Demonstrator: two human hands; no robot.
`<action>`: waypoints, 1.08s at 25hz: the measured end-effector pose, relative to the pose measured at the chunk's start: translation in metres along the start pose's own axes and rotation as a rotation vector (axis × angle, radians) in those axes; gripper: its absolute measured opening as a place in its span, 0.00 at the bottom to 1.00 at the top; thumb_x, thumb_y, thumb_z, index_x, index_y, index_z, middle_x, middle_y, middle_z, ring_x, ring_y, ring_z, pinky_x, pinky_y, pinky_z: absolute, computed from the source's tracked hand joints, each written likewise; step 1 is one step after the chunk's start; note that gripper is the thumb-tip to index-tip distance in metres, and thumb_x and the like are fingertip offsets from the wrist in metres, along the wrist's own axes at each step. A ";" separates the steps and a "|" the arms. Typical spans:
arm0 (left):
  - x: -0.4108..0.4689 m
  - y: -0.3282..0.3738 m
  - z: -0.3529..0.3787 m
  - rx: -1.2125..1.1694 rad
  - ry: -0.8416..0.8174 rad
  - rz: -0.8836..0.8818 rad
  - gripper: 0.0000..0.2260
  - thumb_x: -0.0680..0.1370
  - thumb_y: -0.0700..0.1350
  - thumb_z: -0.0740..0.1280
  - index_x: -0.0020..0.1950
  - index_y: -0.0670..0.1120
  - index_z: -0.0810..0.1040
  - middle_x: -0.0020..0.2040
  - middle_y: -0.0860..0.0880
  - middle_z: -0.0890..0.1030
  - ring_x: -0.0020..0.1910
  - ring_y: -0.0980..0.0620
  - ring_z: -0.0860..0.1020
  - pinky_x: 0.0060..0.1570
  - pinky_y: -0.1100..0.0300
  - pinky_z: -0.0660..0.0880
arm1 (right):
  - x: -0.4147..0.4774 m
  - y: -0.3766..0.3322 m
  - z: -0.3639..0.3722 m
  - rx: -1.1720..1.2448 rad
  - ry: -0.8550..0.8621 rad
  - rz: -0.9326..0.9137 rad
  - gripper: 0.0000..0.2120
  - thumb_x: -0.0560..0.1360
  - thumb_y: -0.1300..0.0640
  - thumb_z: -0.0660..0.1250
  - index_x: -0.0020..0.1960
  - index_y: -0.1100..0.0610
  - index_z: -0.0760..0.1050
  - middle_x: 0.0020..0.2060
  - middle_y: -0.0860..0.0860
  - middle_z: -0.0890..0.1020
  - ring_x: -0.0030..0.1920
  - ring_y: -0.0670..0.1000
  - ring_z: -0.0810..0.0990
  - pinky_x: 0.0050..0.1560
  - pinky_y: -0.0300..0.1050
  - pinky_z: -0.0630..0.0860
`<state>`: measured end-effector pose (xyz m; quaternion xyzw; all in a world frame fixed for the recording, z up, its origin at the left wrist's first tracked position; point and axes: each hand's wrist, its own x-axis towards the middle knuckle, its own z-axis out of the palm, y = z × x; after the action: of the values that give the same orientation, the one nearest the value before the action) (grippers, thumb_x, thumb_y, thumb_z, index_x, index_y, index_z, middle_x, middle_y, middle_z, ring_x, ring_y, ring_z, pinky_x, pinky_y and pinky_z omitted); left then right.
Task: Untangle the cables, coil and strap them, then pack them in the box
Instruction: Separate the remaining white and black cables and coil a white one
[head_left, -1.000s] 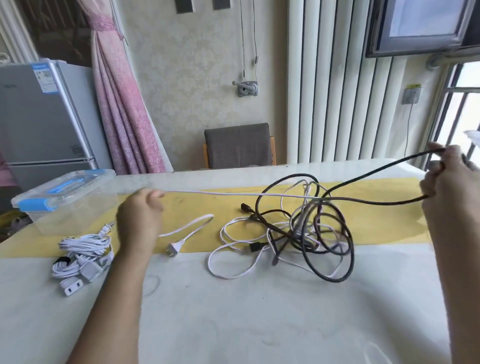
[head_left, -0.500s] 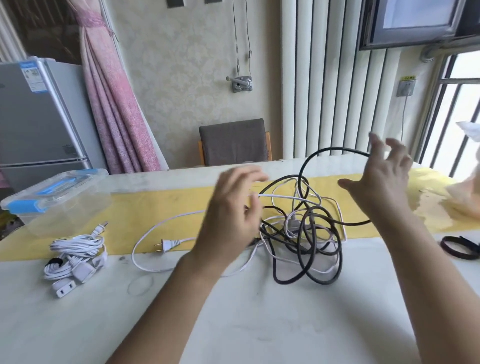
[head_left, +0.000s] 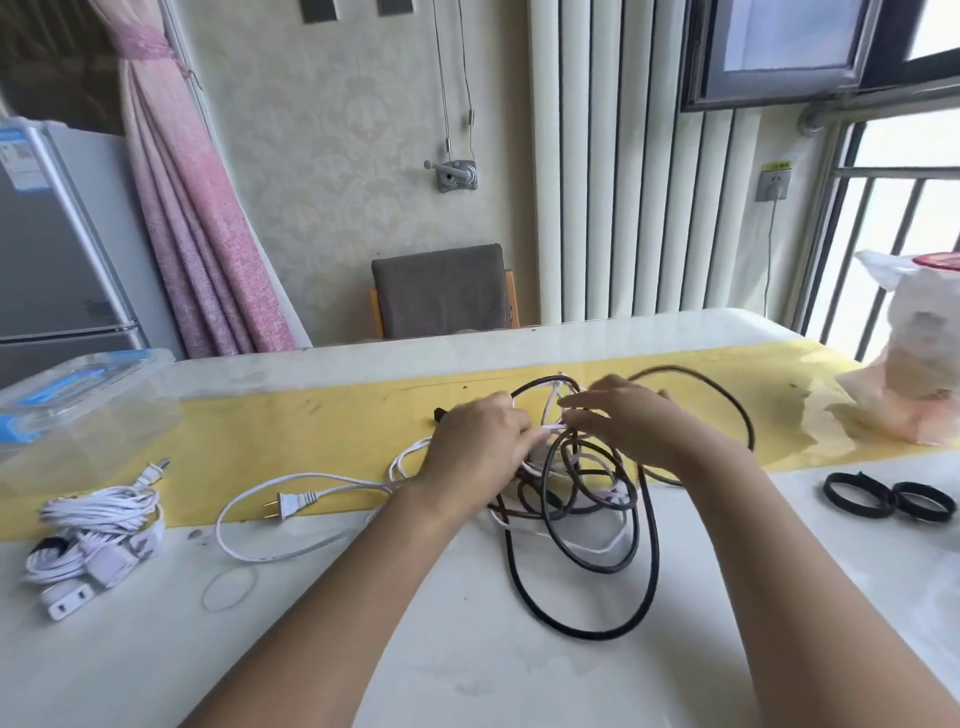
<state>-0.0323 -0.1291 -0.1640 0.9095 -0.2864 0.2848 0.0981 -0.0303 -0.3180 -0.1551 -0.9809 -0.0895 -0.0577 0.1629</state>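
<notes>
Where yellow runner crosses table, cable tangle; chair, perhaps radiator, behind.

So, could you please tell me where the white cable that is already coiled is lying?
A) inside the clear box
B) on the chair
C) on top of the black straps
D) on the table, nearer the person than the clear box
D: the coiled white cable lies on the table at the left, just on the person's side of the clear box, whose lid is on.
</notes>
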 end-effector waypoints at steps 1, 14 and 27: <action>0.002 -0.004 -0.010 0.039 0.097 0.085 0.13 0.74 0.51 0.68 0.35 0.43 0.81 0.31 0.48 0.73 0.30 0.45 0.76 0.30 0.62 0.63 | -0.001 0.003 0.000 0.007 -0.003 0.045 0.15 0.80 0.45 0.58 0.63 0.45 0.76 0.61 0.51 0.77 0.62 0.53 0.73 0.61 0.50 0.66; -0.024 -0.142 -0.099 -0.255 0.874 -0.751 0.17 0.80 0.49 0.60 0.47 0.38 0.83 0.41 0.35 0.81 0.41 0.39 0.77 0.42 0.53 0.67 | -0.013 0.027 -0.034 0.250 1.073 0.290 0.17 0.78 0.48 0.64 0.47 0.62 0.81 0.40 0.60 0.77 0.47 0.62 0.73 0.42 0.47 0.62; -0.044 -0.122 -0.067 -0.570 0.211 -0.863 0.11 0.76 0.43 0.56 0.45 0.46 0.78 0.46 0.47 0.83 0.47 0.52 0.80 0.50 0.66 0.72 | -0.011 -0.061 -0.012 0.295 0.352 -0.163 0.16 0.76 0.42 0.63 0.55 0.51 0.78 0.51 0.47 0.80 0.53 0.51 0.74 0.48 0.42 0.65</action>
<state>-0.0229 0.0136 -0.1367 0.8484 0.0595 0.2190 0.4783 -0.0536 -0.2673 -0.1262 -0.9108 -0.1463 -0.2270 0.3122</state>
